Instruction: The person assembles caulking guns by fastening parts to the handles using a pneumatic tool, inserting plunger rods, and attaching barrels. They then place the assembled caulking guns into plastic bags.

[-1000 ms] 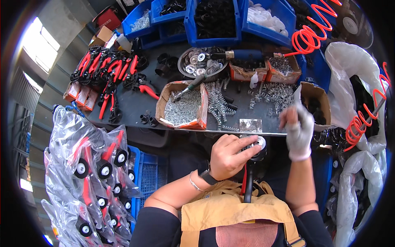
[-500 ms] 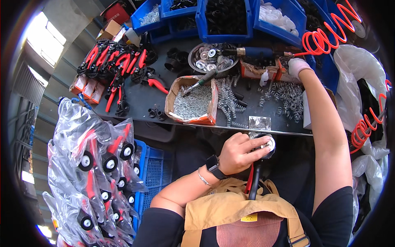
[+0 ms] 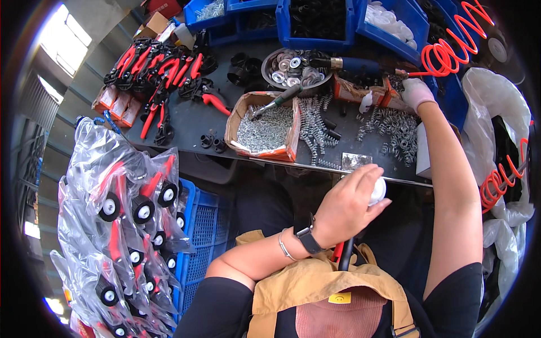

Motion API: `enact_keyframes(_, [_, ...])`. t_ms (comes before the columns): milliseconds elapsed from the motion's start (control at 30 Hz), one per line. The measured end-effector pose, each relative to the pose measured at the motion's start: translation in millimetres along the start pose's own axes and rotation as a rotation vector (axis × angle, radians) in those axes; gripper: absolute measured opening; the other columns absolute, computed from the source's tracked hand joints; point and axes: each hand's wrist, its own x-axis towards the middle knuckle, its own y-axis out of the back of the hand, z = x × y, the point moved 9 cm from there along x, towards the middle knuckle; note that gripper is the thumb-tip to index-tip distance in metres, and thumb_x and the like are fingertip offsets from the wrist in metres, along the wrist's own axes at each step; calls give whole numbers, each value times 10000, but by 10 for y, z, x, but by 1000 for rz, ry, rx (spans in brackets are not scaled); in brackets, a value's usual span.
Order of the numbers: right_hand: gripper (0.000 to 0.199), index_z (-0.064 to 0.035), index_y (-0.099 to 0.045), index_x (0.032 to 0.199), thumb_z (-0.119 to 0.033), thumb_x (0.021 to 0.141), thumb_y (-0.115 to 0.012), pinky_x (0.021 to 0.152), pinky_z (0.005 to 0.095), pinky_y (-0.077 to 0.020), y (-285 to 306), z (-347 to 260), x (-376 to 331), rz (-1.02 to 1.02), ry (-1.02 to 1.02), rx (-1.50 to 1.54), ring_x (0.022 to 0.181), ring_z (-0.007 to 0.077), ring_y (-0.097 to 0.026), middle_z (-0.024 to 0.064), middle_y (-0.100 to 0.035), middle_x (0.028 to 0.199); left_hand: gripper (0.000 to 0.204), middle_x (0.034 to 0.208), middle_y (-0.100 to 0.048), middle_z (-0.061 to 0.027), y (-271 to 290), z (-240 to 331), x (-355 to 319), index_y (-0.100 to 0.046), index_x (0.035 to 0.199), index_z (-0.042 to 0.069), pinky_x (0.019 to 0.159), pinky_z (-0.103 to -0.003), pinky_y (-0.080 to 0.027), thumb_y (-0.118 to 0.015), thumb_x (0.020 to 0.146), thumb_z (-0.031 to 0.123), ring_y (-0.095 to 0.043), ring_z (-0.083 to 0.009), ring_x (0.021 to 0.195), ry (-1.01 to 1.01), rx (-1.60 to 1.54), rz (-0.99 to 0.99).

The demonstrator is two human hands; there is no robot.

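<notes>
Left fingers: we see them wrapped tight round a white wheel on a red-and-black tool, over the lap.
Left hand: grips the wheel's rim.
Handling: we judge it hard, light, smooth; hold the rim.
Right hand: gloved, reaching among springs; fingers' state we cannot tell.

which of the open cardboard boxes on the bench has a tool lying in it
The cardboard box of screws at bench centre: a grey-handled tool rests across its rim. The small boxes by the gloved right hand have none.
</notes>
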Motion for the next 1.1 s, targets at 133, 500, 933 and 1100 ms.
enact_keyframes(133, [231,-15,-661,928,-148,768,-562,863,407,-481,213,31,-114,82,6,-66,965,342,-605,217,-631,987,704,1207,-503,-194,-187,-362,-25,-447,1240,-10,965,-367,-393,-790,676,235,-520,-329,1109,218,-214,-198])
enact_keyframes(500, [306,-9,-606,920,25,625,-679,629,351,-505,950,-1237,-2883,530,766,530,690,271,-593,95,-592,805,562,1189,-531,-149,-212,-359,-272,-463,1241,47,933,-363,-416,-705,734,67,-526,-312,1092,150,-447,88])
enact_keyframes(933, [494,-41,-613,992,-115,513,-707,790,412,-496,874,-1213,-2818,346,1172,462,898,305,-577,110,-550,1005,598,1133,-572,-162,-142,-357,-207,-444,1265,50,877,-363,-457,-714,734,107,-574,-318,1033,23,-419,-25])
enact_keyframes(1100, [427,-61,-604,979,-236,616,-745,785,373,-479,1014,-1392,-2853,412,905,320,891,273,-584,85,-557,914,722,1149,-575,-146,-292,-535,-321,-237,1381,44,914,-323,-443,-639,784,-6,-573,-240,1074,232,-571,46])
